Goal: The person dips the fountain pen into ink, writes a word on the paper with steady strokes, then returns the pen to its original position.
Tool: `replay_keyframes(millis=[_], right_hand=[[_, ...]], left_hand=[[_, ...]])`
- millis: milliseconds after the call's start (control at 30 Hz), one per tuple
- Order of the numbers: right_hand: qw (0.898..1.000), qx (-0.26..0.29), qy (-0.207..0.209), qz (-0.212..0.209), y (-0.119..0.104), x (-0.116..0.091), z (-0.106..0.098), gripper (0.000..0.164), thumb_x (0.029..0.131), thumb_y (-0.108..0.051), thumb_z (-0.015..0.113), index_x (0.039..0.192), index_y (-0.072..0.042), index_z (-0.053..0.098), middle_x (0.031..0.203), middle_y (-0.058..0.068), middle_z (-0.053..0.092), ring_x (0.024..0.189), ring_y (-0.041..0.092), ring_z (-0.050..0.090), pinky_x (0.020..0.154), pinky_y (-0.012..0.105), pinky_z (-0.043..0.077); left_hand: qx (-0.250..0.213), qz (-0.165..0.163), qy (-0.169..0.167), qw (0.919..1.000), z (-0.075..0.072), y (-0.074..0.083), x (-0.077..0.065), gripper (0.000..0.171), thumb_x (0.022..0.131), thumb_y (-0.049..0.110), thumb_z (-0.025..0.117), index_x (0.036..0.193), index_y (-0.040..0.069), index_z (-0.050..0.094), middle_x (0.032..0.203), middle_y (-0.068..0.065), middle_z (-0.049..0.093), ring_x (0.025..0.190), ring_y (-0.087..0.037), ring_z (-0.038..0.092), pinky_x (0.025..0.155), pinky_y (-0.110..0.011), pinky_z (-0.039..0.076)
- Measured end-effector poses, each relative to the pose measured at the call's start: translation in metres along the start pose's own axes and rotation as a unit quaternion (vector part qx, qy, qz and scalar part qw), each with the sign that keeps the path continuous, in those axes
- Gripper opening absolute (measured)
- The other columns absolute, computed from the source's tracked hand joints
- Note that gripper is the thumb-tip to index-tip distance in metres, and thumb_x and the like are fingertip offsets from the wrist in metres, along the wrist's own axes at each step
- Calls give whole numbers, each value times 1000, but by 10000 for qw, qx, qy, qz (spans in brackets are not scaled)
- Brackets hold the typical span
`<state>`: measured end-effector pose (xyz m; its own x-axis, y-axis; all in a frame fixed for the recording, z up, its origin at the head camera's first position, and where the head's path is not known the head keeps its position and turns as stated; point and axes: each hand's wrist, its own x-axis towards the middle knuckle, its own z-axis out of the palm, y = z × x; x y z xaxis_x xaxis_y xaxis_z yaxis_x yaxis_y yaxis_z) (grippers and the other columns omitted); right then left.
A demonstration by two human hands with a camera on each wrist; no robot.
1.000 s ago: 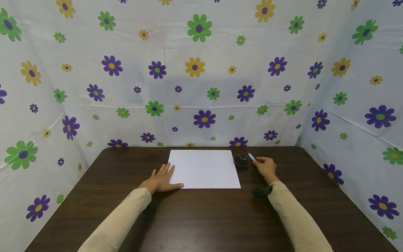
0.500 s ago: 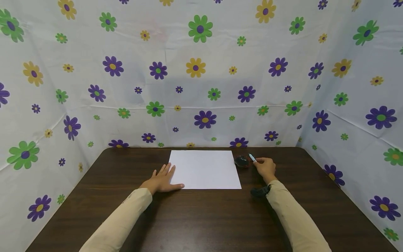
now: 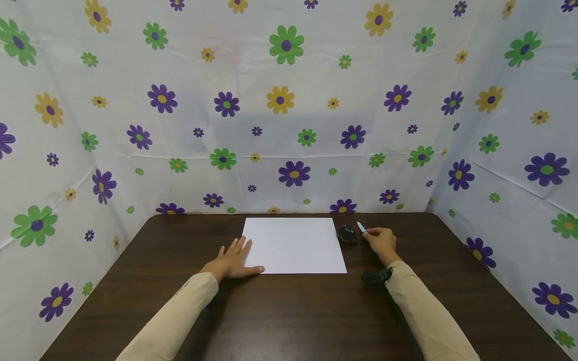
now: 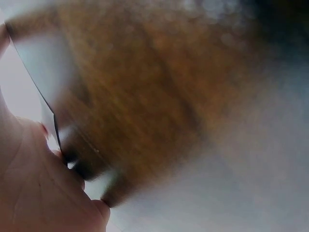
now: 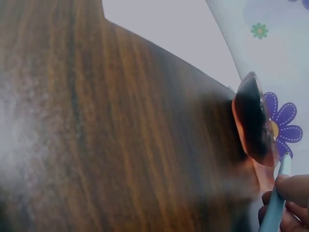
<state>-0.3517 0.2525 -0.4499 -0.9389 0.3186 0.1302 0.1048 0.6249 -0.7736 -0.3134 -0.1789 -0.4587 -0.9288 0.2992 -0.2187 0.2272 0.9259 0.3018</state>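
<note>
A blank white sheet of paper (image 3: 293, 245) lies on the dark wooden table. My left hand (image 3: 232, 261) rests on its left edge with fingers spread and straight, the thumb along the near left corner. In the left wrist view the palm (image 4: 43, 179) shows beside the sheet's edge. To the right of the paper, my right hand (image 3: 381, 241) pinches a light blue pen (image 5: 275, 208) between thumb and fingers, its tip pointing up and away. A black computer mouse (image 3: 347, 233) with a reddish glow along its side sits between the paper and the pen.
The brown table (image 3: 289, 316) extends around the paper toward the front. A white flower-patterned cloth (image 3: 289, 135) stands behind the table and along both sides. A dark strap (image 3: 376, 277) is at the right wrist, by the cuff.
The whole head view has shifted down slightly. Both hands, the paper, the mouse and the pen keep their places relative to one another.
</note>
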Motion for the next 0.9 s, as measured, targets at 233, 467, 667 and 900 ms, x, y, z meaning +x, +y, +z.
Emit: replay_keyframes(millis=[233,467,667,900], right_hand=[[9992,346,-159,-146,3,2,-7,31,92,-19,64,114,2,67,105,22,68,90,32,64,70,37,51],[9930,1046,-240,-492,7,-2,-15,39,95,-11,59,134,-5,56,110,24,66,87,31,70,64,21,50],[9917,1140,-462,-385,8,-2,-17,35,101,-14,47,134,-9,57,126,19,61,93,22,63,68,15,43],[9792,1811,-675,-619,11,-2,-15,40,97,0,48,137,-5,53,117,20,55,90,12,49,66,15,43]], left_hand=[[12,-10,-24,10000,-9,9,-10,109,80,78,46,154,7,11,160,-17,1,146,-38,-1,112,-63,0],[-55,30,-101,9999,-18,18,-19,105,83,74,48,154,4,13,160,-20,3,146,-40,2,111,-65,2],[-162,115,-67,9998,-16,15,-18,112,79,79,47,153,3,13,159,-21,2,145,-41,-1,111,-65,-2],[-76,39,-44,10000,-6,4,-7,116,74,85,43,155,10,9,161,-15,-1,147,-36,-4,112,-63,-3]])
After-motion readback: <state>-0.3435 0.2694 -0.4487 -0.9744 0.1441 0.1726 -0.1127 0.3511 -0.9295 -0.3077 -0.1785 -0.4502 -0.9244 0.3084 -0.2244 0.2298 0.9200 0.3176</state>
